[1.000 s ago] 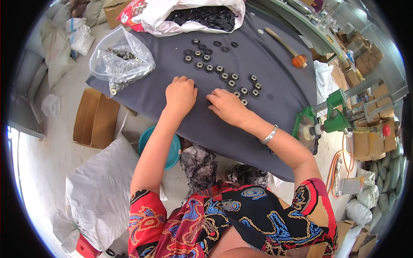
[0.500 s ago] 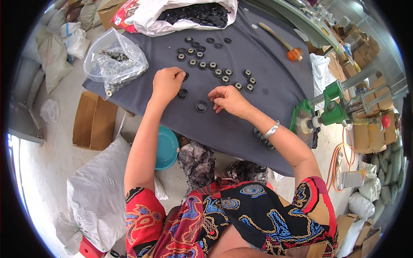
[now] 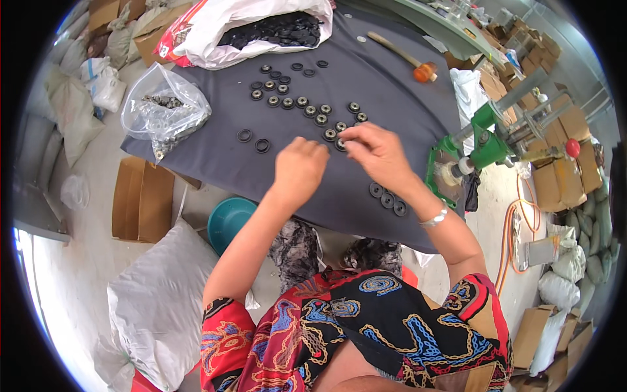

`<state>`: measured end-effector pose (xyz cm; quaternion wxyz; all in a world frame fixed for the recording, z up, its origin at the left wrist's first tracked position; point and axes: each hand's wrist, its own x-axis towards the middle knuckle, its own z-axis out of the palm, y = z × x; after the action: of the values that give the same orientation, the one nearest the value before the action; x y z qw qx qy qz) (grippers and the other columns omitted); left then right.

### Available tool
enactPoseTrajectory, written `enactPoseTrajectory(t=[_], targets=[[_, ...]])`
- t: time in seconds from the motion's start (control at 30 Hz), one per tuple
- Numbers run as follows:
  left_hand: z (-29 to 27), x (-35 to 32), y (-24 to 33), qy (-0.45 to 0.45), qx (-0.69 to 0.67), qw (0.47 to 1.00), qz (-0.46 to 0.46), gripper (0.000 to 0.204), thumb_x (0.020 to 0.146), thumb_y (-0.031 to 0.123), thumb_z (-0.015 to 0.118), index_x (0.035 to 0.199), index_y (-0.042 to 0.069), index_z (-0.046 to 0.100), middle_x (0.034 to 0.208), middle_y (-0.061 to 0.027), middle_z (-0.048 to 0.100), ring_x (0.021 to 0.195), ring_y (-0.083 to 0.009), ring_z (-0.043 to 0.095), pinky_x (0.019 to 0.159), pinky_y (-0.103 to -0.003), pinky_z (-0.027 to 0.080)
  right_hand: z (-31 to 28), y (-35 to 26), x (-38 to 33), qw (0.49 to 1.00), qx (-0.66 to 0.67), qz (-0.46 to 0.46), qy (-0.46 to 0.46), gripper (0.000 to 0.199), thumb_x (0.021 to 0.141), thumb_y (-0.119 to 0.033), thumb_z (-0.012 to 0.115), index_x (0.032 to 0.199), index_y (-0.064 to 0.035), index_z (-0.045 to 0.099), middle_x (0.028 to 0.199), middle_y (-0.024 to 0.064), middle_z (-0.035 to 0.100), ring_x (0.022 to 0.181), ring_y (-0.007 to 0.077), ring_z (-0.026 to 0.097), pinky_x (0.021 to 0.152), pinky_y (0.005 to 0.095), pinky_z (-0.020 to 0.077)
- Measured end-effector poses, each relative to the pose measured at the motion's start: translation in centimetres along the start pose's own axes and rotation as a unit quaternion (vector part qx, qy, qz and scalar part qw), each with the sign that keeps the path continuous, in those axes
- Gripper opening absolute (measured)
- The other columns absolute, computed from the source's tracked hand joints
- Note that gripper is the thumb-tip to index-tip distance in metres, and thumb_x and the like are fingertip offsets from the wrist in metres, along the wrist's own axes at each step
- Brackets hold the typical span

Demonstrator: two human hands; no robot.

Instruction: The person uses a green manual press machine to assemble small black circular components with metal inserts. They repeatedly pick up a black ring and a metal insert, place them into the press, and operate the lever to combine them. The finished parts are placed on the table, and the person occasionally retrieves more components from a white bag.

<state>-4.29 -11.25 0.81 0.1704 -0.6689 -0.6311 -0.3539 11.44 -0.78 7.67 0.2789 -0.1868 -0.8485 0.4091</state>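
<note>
My left hand [image 3: 300, 168] is over the near middle of the dark cloth, its fingers curled together; whatever is inside is hidden. To its right, my right hand [image 3: 382, 157] pinches a black wheel with a metal bearing [image 3: 340, 144] between thumb and fingers, at the near end of a loose row. That row holds several similar wheels with bearings [image 3: 321, 119]. Left of my left hand lie two plain black wheels [image 3: 262, 146]. Several more plain wheels [image 3: 388, 200] rest in a line below my right wrist.
An open white sack of black parts [image 3: 274, 32] stands at the far side, beside a clear bag of metal bearings [image 3: 171, 124]. A mallet with an orange head [image 3: 424, 72] lies at far right. A green hand press [image 3: 486, 137] stands at the right edge.
My left hand has moved right and nearer to me, off the plain wheels. My right hand has gone to the row of bearing wheels. The whole view has shifted slightly.
</note>
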Motion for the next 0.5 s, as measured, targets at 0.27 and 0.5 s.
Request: enactPoseTrajectory(t=[0.27,0.5], targets=[[2.0,-1.2,1.9,-0.159,0.066,0.985,-0.01,0.018,0.074,0.014,0.07,0.09,0.006,0.07,0.087,-0.0087,0.067,0.087,-0.0265,0.059,0.077,-0.038,0.045,-14.0,-5.7,-8.9,0.941,-0.134,-0.126,0.284,0.016,0.091,0.003,0.055,0.102,-0.0006,0.066,0.093,0.0049,0.063,0.074,0.0088,0.06,0.066,0.0217,0.0492],[4.6,0.9,2.0,0.057,-0.102,0.987,-0.112,0.028,0.074,0.007,0.073,0.102,0.005,0.07,0.099,-0.0093,0.069,0.084,-0.0308,0.061,0.07,-0.04,0.05,-23.3,-7.6,-12.4,0.797,-0.206,-0.178,0.539,0.017,0.097,-0.003,0.053,0.107,0.0048,0.065,0.09,0.0076,0.066,0.075,0.0107,0.059,0.071,0.0241,0.0509]])
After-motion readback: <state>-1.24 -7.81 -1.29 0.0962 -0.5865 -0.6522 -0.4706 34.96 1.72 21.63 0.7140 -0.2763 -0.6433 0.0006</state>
